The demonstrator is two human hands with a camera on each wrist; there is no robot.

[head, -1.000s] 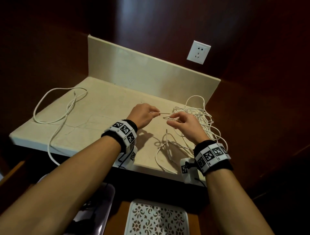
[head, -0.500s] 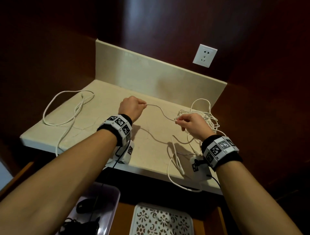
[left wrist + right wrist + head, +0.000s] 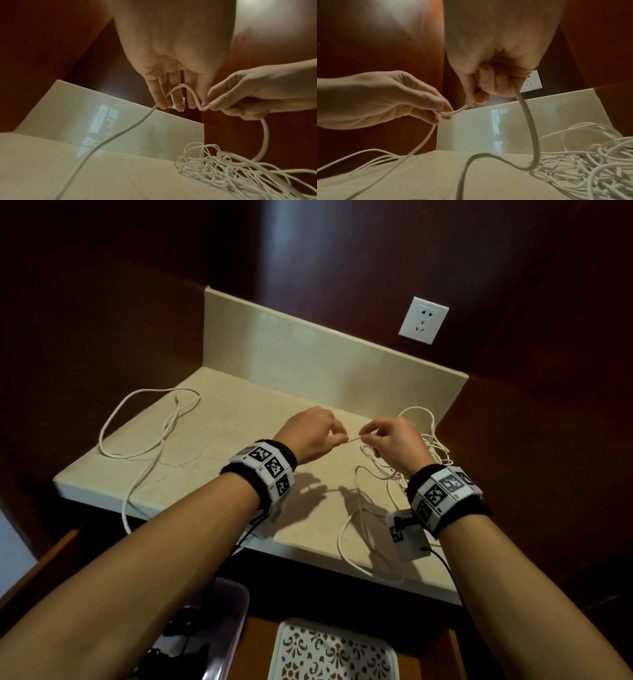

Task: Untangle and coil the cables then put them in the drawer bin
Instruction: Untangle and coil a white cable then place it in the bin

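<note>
Both hands hold one white cable (image 3: 352,440) above the beige counter (image 3: 239,422). My left hand (image 3: 339,437) pinches it at the fingertips, and the cable loops over those fingers (image 3: 178,102). My right hand (image 3: 363,436) pinches the same cable a short way to the right, its fingers (image 3: 484,83) curled round it. From the right hand the cable drops into a tangled heap of white cables (image 3: 435,453) at the counter's right. Another stretch runs left to a loose loop (image 3: 144,436) that hangs over the front edge.
A white patterned bin (image 3: 329,652) sits below the counter's front edge. Left of it a clear plastic bin (image 3: 236,604) holds dark items. A wall socket (image 3: 423,320) is above the backsplash (image 3: 308,361). Dark wood walls close in on both sides.
Half a second ago my left hand was out to the left with the cable stretched between the hands. It has come back right, close to the right hand.
</note>
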